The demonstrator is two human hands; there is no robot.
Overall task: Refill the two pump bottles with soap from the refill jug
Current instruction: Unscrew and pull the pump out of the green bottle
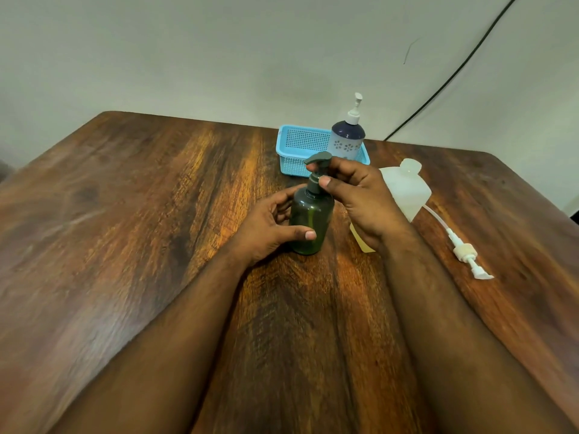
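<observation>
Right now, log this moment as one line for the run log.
left hand holds green bottle upright on table | right hand grips its pump | jug behind | loose white pump right

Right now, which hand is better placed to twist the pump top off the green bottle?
The right hand: its grip already pinches the pump top. The left hand wraps the green bottle and looks better suited to steadying it.
</observation>
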